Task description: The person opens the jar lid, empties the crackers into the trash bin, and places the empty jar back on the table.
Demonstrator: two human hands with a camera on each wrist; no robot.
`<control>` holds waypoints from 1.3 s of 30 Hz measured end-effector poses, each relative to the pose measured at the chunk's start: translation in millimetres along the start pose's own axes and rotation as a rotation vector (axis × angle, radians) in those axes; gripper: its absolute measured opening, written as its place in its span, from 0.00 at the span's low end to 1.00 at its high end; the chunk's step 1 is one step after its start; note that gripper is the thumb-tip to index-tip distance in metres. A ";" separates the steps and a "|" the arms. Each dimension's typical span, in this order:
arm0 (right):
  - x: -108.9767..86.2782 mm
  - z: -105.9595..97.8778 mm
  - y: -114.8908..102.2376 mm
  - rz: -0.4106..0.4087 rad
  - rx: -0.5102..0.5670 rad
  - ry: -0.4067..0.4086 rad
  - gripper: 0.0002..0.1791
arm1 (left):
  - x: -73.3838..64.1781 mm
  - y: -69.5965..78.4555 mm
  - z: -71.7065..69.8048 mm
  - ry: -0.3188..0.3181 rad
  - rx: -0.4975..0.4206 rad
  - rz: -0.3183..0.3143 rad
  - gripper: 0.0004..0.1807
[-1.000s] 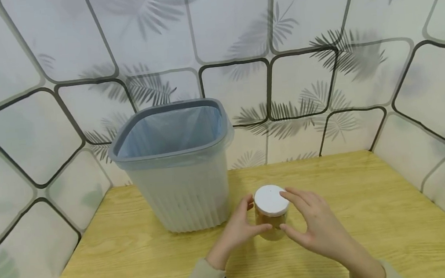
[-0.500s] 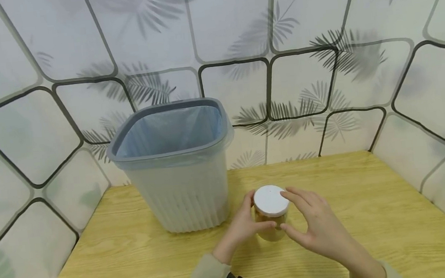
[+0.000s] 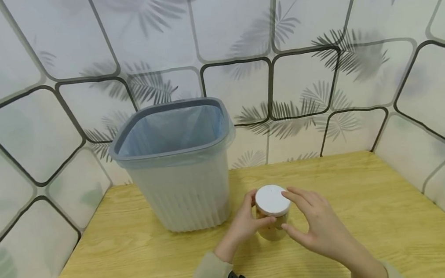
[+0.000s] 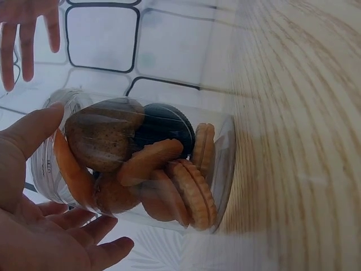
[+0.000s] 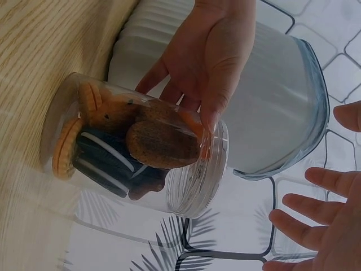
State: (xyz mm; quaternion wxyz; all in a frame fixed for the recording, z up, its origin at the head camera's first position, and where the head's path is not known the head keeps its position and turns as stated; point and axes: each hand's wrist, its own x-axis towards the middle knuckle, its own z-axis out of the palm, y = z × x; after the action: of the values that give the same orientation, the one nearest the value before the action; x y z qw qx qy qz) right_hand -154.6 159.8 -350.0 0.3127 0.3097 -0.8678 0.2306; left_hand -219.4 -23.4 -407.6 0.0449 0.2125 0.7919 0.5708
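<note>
A clear jar with a white lid stands upright on the table. Through its wall in the left wrist view show several cookies: a dark sandwich cookie, brown rounded ones and pale ridged ones. My left hand holds the jar near its top, thumb on the near side and fingers round the far left. To the right of the jar, my right hand has its fingers spread; the right wrist view shows them apart from the glassy wall.
Left of the jar stands a pale ribbed bin with a grey rim and a bluish liner bag, close behind my left hand. The wood-grain table meets a patterned wall covering at the back and sides.
My left hand has moved in to the right and up against the jar, its thumb now lying on the jar's near side. The right hand and the bin look the same.
</note>
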 end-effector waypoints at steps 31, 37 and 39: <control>-0.9 1.1 1.9 0.002 0.004 -0.001 0.31 | 5.9 -10.7 -1.8 -0.019 0.032 -0.012 0.50; -0.9 1.8 2.4 0.007 0.002 -0.009 0.31 | 8.3 -14.7 1.0 -0.027 0.016 0.005 0.45; -0.8 1.6 2.9 0.010 -0.002 -0.010 0.31 | 8.6 -13.6 1.0 -0.021 0.015 -0.007 0.45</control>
State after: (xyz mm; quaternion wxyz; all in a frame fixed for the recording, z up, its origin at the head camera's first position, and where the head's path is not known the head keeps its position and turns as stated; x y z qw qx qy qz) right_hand -156.7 161.2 -352.3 0.3073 0.3064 -0.8711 0.2299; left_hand -230.8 -22.7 -419.0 0.0534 0.2161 0.7962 0.5625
